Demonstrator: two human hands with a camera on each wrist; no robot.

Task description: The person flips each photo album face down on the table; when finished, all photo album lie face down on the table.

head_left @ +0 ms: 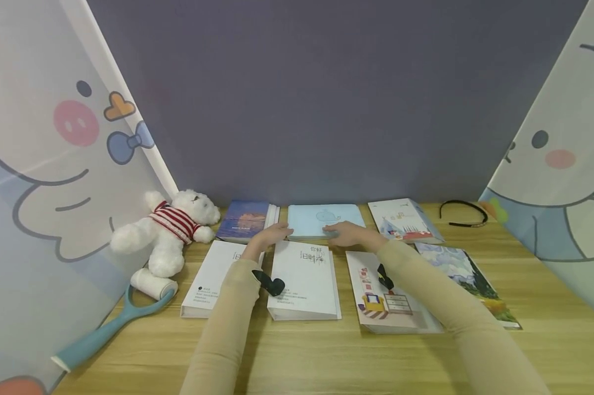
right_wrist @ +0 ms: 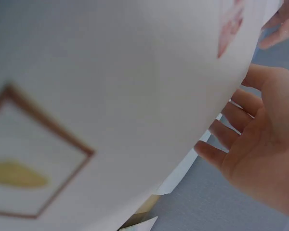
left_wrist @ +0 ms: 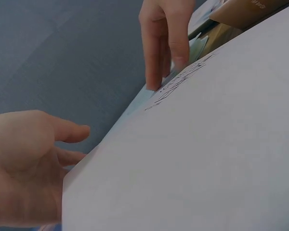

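Note:
A light blue book [head_left: 304,219] with a whale drawing lies at the back middle of the wooden table. At its left edge is my left hand [head_left: 273,235], thumb and fingers spread apart in the left wrist view. My right hand [head_left: 348,233] reaches over the book's right part, fingertips down on the cover beside the whale. In the right wrist view its fingers [right_wrist: 224,134] are loosely extended, their tips partly hidden by a nearer book. Below the hands lies a white book [head_left: 304,280] with black writing.
Around them lie a dark blue album [head_left: 245,219], a camping-picture book [head_left: 393,218], another white book [head_left: 205,280], a furniture-picture book [head_left: 371,285] and a landscape-covered book [head_left: 450,263]. A teddy bear [head_left: 178,225] and lint roller [head_left: 109,329] are left, a headband [head_left: 467,224] right.

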